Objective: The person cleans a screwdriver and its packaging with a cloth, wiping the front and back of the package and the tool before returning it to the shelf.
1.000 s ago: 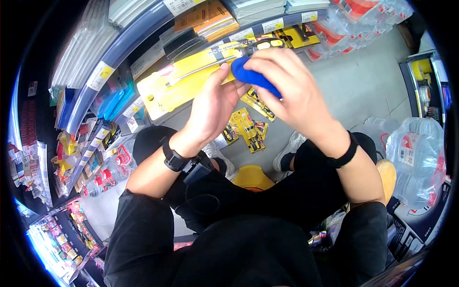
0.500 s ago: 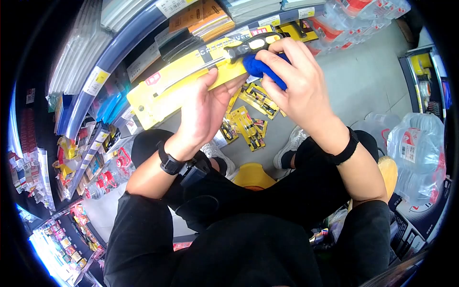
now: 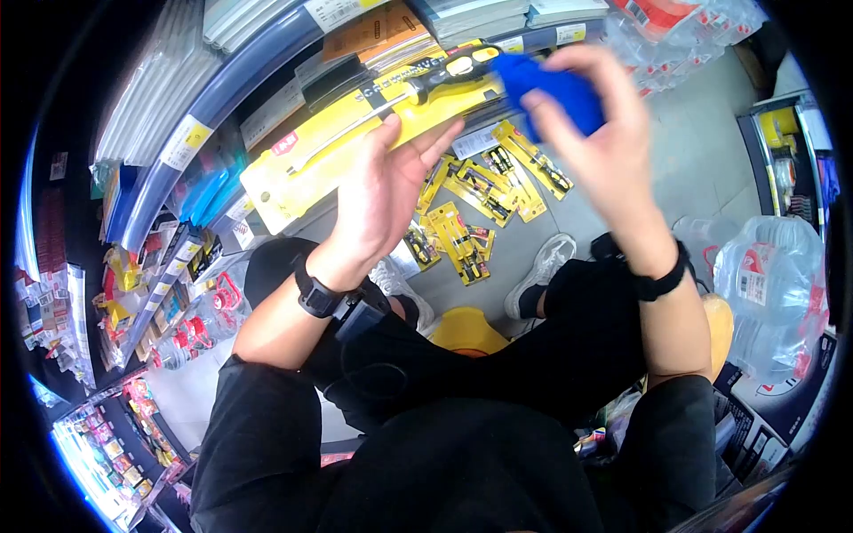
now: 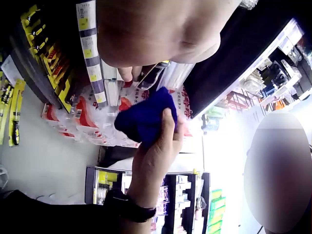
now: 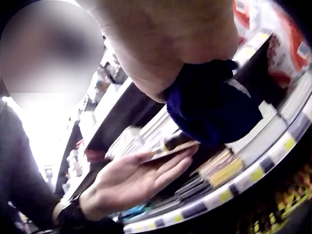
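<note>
My left hand (image 3: 369,191) holds a carded screwdriver (image 3: 458,73), its thumb over the front of the long yellow card (image 3: 280,191) and its fingers behind. The screwdriver has a black and yellow handle and a long metal shaft. A bunched blue cloth (image 3: 564,98) is gripped between the thumb and fingers of my right hand (image 3: 613,147), just right of the handle end. The right wrist view shows the left hand (image 5: 131,183) with its palm turned up under the card; the cloth (image 5: 209,105) hangs close above it.
Several yellow tool packs (image 3: 462,240) lie on the grey floor between the shoes, near a yellow stool (image 3: 471,330). Shelves with notebooks (image 3: 400,40) and a price rail (image 3: 187,142) run along the front. Large water bottles (image 3: 764,275) stand at right.
My right hand has swung right with the blue cloth, off the handle end of the screwdriver pack. The left hand keeps its hold, and the pack has shifted slightly.
</note>
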Demonstrator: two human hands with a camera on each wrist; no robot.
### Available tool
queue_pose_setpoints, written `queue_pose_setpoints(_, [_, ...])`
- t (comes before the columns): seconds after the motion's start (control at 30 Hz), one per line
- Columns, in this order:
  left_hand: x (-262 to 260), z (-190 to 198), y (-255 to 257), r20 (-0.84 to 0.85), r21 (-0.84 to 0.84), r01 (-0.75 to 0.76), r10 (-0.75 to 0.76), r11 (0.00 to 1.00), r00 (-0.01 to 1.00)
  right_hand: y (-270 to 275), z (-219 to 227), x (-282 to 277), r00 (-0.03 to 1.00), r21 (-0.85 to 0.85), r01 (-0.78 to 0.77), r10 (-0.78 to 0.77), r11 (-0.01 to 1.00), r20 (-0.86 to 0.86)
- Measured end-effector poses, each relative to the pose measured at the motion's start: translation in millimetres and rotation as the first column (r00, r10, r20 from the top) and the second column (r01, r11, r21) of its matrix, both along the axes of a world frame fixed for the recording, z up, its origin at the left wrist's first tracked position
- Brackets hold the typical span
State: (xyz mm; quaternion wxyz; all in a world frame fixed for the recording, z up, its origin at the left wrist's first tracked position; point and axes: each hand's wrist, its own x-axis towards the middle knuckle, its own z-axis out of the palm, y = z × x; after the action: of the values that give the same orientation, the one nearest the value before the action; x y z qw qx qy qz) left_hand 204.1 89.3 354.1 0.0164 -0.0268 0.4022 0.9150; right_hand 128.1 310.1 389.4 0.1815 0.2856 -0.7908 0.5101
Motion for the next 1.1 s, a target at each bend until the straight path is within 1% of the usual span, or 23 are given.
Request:
queue_pose_setpoints(0.07, [2.5,-2.4,7.8,0.011,-0.023,0.010,-0.010,1.000,1.000,-18.5,-5.1,14.9,0.974,0.103,-0.152,0.166,0.983,-0.152])
queue_pose_setpoints(0.1, [5.2,-2.2,10.3,0.027,-0.034,0.034,-0.033,0.999,0.999,-25.0,-5.6,25.2,0.980,0.120,-0.154,0.168,0.981,-0.111])
queue_pose_setpoints(0.13, [7.4,-1.0,12.9,0.035,-0.024,0.037,-0.036,0.999,0.999,-27.6,-8.8,27.5,0.985,0.141,-0.111,0.128,0.984,-0.113])
queue_pose_setpoints(0.2, [11.4,3.1,17.1,0.050,-0.004,0.035,-0.035,0.999,0.998,-25.3,-12.1,20.8,0.991,0.127,-0.051,0.067,0.991,-0.118])
queue_pose_setpoints(0.23, [14.2,4.5,16.3,0.079,-0.011,0.057,-0.056,0.998,0.995,-23.4,-12.2,17.1,0.995,0.111,-0.029,0.039,0.993,-0.088])
queue_pose_setpoints(0.33, [13.2,1.9,11.7,0.031,-0.012,0.096,-0.095,0.995,0.995,-14.5,-15.6,7.5,0.989,0.176,0.058,-0.033,0.983,-0.144])
queue_pose_setpoints(0.37, [10.6,4.5,10.9,-0.006,-0.055,0.064,-0.064,0.996,0.998,-8.6,-17.2,0.9,0.978,0.205,0.121,-0.082,0.971,-0.189])
queue_pose_setpoints(0.4, [8.8,4.7,8.2,0.003,-0.057,0.046,-0.046,0.997,0.999,-1.2,-18.7,-8.5,0.963,0.231,0.183,-0.127,0.956,-0.236])
queue_pose_setpoints(0.43, [7.7,6.7,6.8,0.006,-0.037,0.060,-0.060,0.997,0.998,7.8,-20.7,-18.5,0.950,0.248,0.259,-0.199,0.934,-0.240])
queue_pose_setpoints(0.5, [6.0,13.6,7.7,0.023,-0.007,0.060,-0.060,0.998,0.998,33.5,-24.6,-41.1,0.913,0.218,0.369,-0.308,0.904,-0.266])
queue_pose_setpoints(0.53, [4.9,17.3,10.3,0.038,0.002,0.045,-0.045,0.999,0.998,37.2,-18.1,-46.1,0.890,0.188,0.422,-0.366,0.887,-0.271])
queue_pose_setpoints(0.57, [5.5,18.9,11.0,0.056,0.010,0.026,-0.027,1.000,0.998,38.1,-10.2,-45.0,0.908,0.106,0.398,-0.375,0.911,-0.185])
queue_pose_setpoints(0.6, [5.2,16.6,8.1,0.062,0.032,0.044,-0.045,0.999,0.997,37.0,-1.2,-39.0,0.922,0.023,0.379,-0.375,0.925,-0.094])
queue_pose_setpoints(0.63, [3.2,12.3,4.3,0.069,0.053,0.061,-0.065,0.997,0.996,33.7,-0.3,-33.7,0.955,-0.091,0.297,-0.296,0.951,0.031])
queue_pose_setpoints(0.67, [2.3,9.2,2.2,0.074,0.074,0.081,-0.086,0.994,0.994,26.4,0.4,-28.1,0.970,-0.044,0.229,-0.232,0.972,-0.071])
queue_pose_setpoints(0.73, [3.4,7.1,4.1,0.070,0.069,0.091,-0.096,0.993,0.993,3.5,-0.2,-12.5,0.961,0.065,0.114,-0.093,0.991,-0.259])
queue_pose_setpoints(0.77, [3.7,6.0,5.8,0.071,0.064,0.102,-0.106,0.993,0.992,-9.0,-3.2,-1.2,0.954,0.214,0.055,0.012,0.975,-0.301])
queue_pose_setpoints(0.8, [6.5,1.0,7.5,0.082,0.051,0.096,-0.100,0.994,0.992,-20.1,-8.2,10.5,0.939,0.360,0.007,0.118,0.933,-0.324])
queue_pose_setpoints(0.87, [16.1,-9.4,11.2,0.102,0.022,0.091,-0.093,0.996,0.990,-31.6,-18.9,26.5,0.970,0.312,-0.024,0.098,0.950,-0.222])
queue_pose_setpoints(0.9, [20.2,-6.0,15.0,0.129,0.063,0.112,-0.119,0.992,0.984,-32.3,-24.1,22.7,0.959,0.282,-0.003,0.083,0.959,-0.271])
queue_pose_setpoints(1.0, [27.2,-5.4,14.7,0.120,-0.001,0.151,-0.150,0.989,0.981,-30.1,-21.9,17.4,0.963,0.311,0.016,0.069,0.950,-0.260])
queue_pose_setpoints(1.1, [31.5,-5.4,18.7,0.103,-0.071,0.184,-0.176,0.980,0.979,-29.1,-19.3,18.4,0.964,0.291,0.073,0.007,0.954,-0.264])
